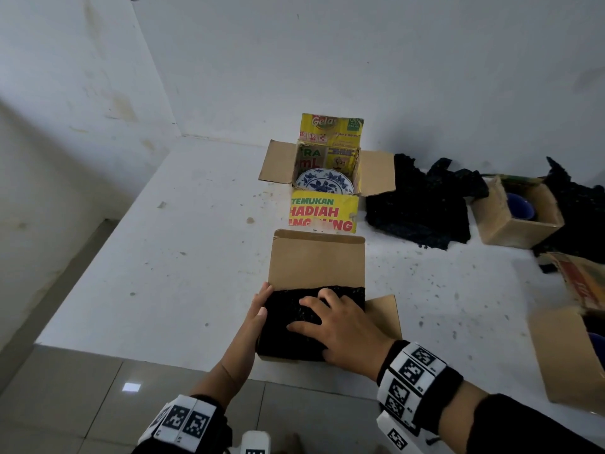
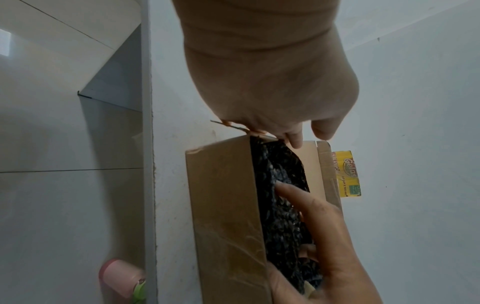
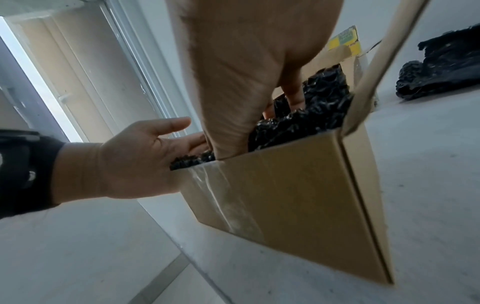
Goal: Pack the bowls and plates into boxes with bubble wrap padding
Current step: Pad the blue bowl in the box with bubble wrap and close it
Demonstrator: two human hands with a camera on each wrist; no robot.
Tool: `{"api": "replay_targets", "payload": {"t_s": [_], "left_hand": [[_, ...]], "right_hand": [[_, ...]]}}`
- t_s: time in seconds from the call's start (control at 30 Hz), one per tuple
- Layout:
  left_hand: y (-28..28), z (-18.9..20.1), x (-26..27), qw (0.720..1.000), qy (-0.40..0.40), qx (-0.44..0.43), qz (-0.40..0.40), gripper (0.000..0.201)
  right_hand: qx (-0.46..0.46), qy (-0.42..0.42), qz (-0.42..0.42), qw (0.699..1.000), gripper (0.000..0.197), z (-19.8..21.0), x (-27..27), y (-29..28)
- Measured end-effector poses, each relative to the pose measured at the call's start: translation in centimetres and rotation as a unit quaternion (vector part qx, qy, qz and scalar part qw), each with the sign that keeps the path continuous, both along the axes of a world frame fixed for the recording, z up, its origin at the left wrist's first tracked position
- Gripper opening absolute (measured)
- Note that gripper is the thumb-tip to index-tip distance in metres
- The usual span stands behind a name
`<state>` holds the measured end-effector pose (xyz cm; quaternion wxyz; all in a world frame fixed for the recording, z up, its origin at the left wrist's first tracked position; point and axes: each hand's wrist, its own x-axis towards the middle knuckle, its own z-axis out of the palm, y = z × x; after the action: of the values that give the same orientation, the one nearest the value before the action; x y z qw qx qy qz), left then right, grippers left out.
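Note:
A brown cardboard box [image 1: 316, 260] stands near the front edge of the white platform, filled to the top with black bubble wrap [image 1: 284, 326]. My left hand [image 1: 263, 299] lies flat against the box's left side, fingers straight. My right hand [image 1: 314, 309] presses down on the wrap with its fingers spread. The left wrist view shows the box [image 2: 223, 205], the wrap [image 2: 283, 185] and my right hand [image 2: 324, 236] on it. In the right wrist view my right hand [image 3: 246, 102] pushes into the wrap [image 3: 311, 115]. What lies under the wrap is hidden.
Behind stands an open yellow printed box [image 1: 322, 214] with a blue-and-white plate [image 1: 324, 183] inside. Loose black bubble wrap [image 1: 422, 204] lies to its right. Further right a small box [image 1: 517, 227] holds a blue bowl [image 1: 520, 206]. Another box [image 1: 563, 355] is at the right edge.

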<state>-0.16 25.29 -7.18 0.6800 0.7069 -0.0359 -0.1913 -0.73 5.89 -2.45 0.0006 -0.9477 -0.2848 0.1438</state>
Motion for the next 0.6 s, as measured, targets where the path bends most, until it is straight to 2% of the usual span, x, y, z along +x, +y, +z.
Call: {"api": "replay_targets", "payload": {"t_s": [0.1, 0.17, 0.23, 0.33, 0.4, 0.53, 0.6], "left_hand": [[0.0, 0.2, 0.0, 1.000, 0.002, 0.006, -0.002, 0.051], [0.0, 0.4, 0.1, 1.000, 0.003, 0.009, -0.001, 0.051], [0.1, 0.4, 0.0, 1.000, 0.002, 0.011, -0.002, 0.051], [0.1, 0.3, 0.0, 1.000, -0.006, 0.011, -0.008, 0.059], [0.1, 0.3, 0.0, 1.000, -0.006, 0.005, -0.007, 0.066], [0.1, 0.4, 0.1, 1.000, 0.000, 0.022, -0.010, 0.066], [0.0, 0.4, 0.0, 0.999, 0.001, 0.035, -0.011, 0.066]], "right_hand": [[0.044, 0.027, -0.011, 0.999, 0.065, 0.4, -0.4, -0.2], [0.106, 0.057, -0.073, 0.990, 0.065, 0.4, -1.6, -0.4], [0.155, 0.080, -0.148, 0.974, 0.074, 0.3, -2.9, -0.2], [0.166, 0.100, -0.213, 0.958, 0.090, -0.9, -3.5, 0.0], [0.173, 0.104, -0.230, 0.952, 0.095, -1.5, -3.0, -0.2], [0.177, 0.167, -0.232, 0.942, 0.096, -0.9, -1.8, -0.8], [0.169, 0.136, -0.228, 0.949, 0.088, -0.6, -1.4, -1.1]]}}
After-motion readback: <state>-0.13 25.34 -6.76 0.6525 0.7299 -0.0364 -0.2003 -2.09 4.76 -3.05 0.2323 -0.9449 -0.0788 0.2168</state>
